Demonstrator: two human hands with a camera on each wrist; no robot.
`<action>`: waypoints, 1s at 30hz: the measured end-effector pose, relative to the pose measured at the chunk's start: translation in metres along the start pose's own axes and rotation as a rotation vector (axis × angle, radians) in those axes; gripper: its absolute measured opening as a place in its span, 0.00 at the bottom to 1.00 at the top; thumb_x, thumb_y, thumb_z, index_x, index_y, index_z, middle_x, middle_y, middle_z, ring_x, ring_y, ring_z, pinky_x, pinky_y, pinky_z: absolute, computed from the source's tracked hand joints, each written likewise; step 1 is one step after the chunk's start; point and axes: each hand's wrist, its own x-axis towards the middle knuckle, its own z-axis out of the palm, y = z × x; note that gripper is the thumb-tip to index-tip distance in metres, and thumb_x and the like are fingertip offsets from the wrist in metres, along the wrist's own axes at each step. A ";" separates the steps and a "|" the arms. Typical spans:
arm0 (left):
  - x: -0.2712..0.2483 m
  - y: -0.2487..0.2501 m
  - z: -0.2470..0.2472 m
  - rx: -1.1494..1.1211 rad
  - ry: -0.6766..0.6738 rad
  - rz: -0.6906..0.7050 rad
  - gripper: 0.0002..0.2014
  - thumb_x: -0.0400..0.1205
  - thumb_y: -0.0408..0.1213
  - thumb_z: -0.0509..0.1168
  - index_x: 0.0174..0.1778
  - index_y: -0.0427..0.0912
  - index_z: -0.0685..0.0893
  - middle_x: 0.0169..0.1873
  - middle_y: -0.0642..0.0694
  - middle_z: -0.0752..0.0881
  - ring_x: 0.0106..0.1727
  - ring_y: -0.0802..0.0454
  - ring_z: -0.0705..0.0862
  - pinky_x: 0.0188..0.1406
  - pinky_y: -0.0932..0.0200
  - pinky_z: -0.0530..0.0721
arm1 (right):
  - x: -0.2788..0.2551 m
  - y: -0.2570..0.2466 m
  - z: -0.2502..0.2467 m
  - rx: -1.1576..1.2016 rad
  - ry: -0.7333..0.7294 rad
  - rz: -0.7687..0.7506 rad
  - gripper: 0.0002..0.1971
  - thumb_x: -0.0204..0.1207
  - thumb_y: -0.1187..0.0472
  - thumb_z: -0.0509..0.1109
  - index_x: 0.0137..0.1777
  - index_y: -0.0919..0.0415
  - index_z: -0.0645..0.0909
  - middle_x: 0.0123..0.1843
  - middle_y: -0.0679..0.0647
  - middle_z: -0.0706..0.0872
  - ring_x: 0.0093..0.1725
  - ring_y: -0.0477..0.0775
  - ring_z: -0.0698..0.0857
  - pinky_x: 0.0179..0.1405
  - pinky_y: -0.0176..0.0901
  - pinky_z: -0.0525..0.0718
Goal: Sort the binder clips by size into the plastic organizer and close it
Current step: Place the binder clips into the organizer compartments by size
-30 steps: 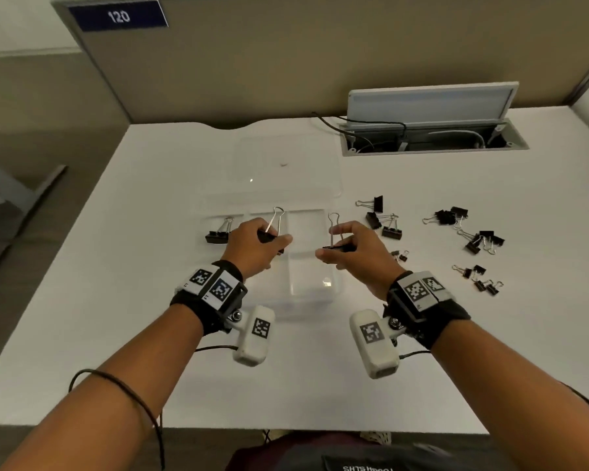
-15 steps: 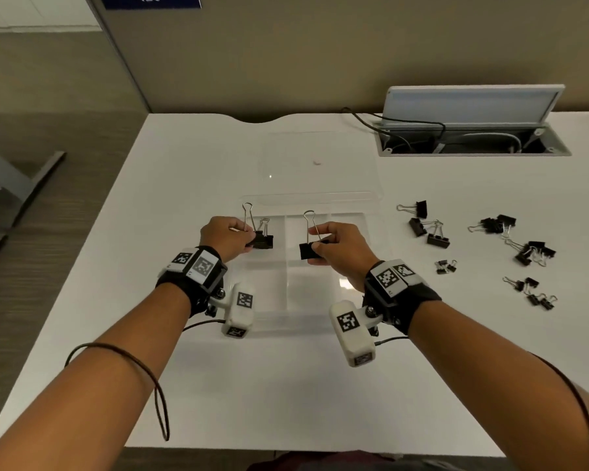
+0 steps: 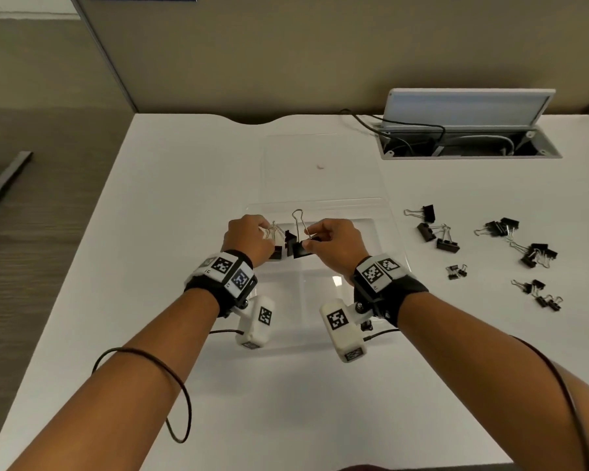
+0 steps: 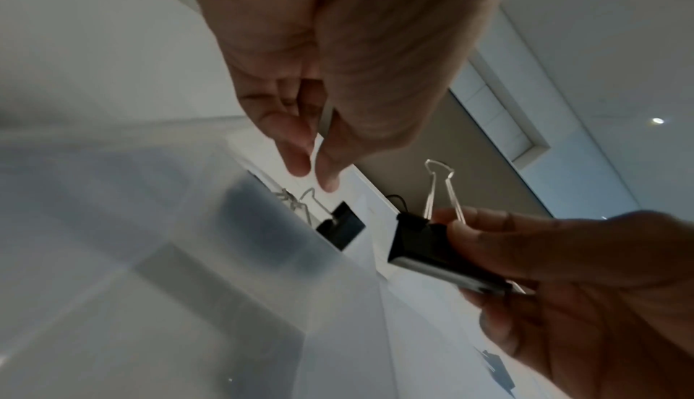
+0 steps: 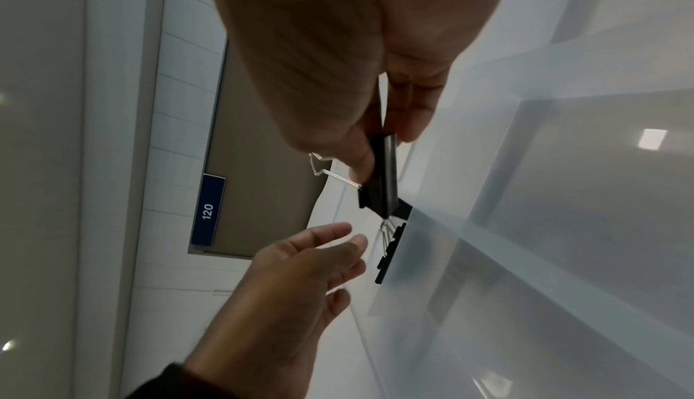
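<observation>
The clear plastic organizer (image 3: 390,232) lies in front of me, its lid (image 3: 320,164) open flat behind it. My right hand (image 3: 308,241) pinches a large black binder clip (image 3: 301,249) by its body, one wire handle standing up, over the far-left compartment. In the right wrist view the same large clip (image 5: 381,174) sits between thumb and finger. My left hand (image 4: 313,174) hovers just above that compartment with straight fingers, holding nothing. Below its fingertips a black clip (image 4: 340,224) lies in the compartment beside another clip (image 3: 275,252).
Loose black clips of mixed sizes lie on the white table to the right: a large group (image 3: 436,232), a further group (image 3: 531,249), tiny ones (image 3: 456,270) and small ones (image 3: 538,294). An open cable hatch (image 3: 470,144) sits at the back right.
My left hand has let go of its clip, which now lies in the far-left compartment. My right hand has carried its large clip leftwards, close to the left hand.
</observation>
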 end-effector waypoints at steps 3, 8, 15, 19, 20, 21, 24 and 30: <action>-0.005 -0.011 -0.010 0.033 0.033 0.065 0.15 0.76 0.37 0.69 0.60 0.46 0.83 0.56 0.45 0.85 0.56 0.46 0.84 0.56 0.53 0.83 | 0.009 -0.007 0.009 -0.037 0.011 -0.010 0.10 0.68 0.58 0.79 0.49 0.58 0.88 0.43 0.53 0.91 0.46 0.51 0.89 0.53 0.42 0.86; -0.014 -0.033 -0.023 0.169 0.029 0.096 0.20 0.79 0.40 0.67 0.68 0.45 0.78 0.64 0.40 0.77 0.67 0.42 0.77 0.66 0.45 0.78 | 0.025 -0.024 0.034 -0.172 -0.030 -0.033 0.03 0.72 0.60 0.75 0.41 0.59 0.89 0.40 0.54 0.90 0.41 0.54 0.90 0.47 0.46 0.89; -0.032 -0.051 -0.027 0.289 0.023 0.134 0.25 0.81 0.45 0.64 0.75 0.44 0.71 0.70 0.39 0.72 0.72 0.40 0.71 0.70 0.45 0.73 | 0.031 -0.031 0.056 -0.368 -0.136 -0.031 0.15 0.72 0.65 0.67 0.59 0.59 0.84 0.58 0.57 0.86 0.54 0.56 0.86 0.46 0.38 0.82; -0.043 -0.048 -0.023 0.331 0.077 0.203 0.27 0.81 0.47 0.63 0.76 0.42 0.71 0.74 0.39 0.68 0.75 0.40 0.66 0.73 0.45 0.69 | 0.014 -0.030 0.050 -0.384 -0.132 -0.119 0.18 0.74 0.63 0.66 0.65 0.58 0.81 0.62 0.56 0.85 0.59 0.56 0.85 0.57 0.43 0.84; -0.045 -0.045 -0.022 0.326 0.084 0.220 0.27 0.81 0.47 0.64 0.75 0.42 0.71 0.75 0.39 0.67 0.75 0.39 0.66 0.74 0.45 0.68 | 0.008 -0.030 0.046 -0.365 -0.133 -0.140 0.18 0.74 0.63 0.66 0.65 0.58 0.81 0.63 0.56 0.86 0.59 0.57 0.85 0.60 0.46 0.84; -0.047 -0.041 -0.020 0.319 0.088 0.238 0.27 0.81 0.46 0.64 0.75 0.42 0.72 0.75 0.38 0.68 0.75 0.39 0.66 0.74 0.44 0.68 | 0.001 -0.029 0.041 -0.348 -0.131 -0.167 0.18 0.74 0.64 0.66 0.64 0.59 0.81 0.64 0.56 0.85 0.61 0.57 0.85 0.61 0.48 0.84; -0.054 -0.026 -0.012 0.311 0.093 0.296 0.27 0.79 0.47 0.66 0.73 0.41 0.74 0.73 0.39 0.70 0.73 0.39 0.68 0.71 0.44 0.71 | -0.020 -0.021 0.021 -0.361 -0.101 -0.238 0.18 0.75 0.64 0.66 0.65 0.60 0.81 0.67 0.56 0.84 0.65 0.56 0.82 0.66 0.47 0.80; -0.071 0.012 0.018 0.318 0.059 0.399 0.28 0.78 0.48 0.67 0.73 0.42 0.74 0.73 0.40 0.71 0.73 0.40 0.69 0.73 0.44 0.71 | -0.054 0.020 -0.025 -0.447 -0.013 -0.236 0.19 0.77 0.62 0.67 0.69 0.57 0.78 0.69 0.55 0.80 0.70 0.54 0.76 0.70 0.43 0.72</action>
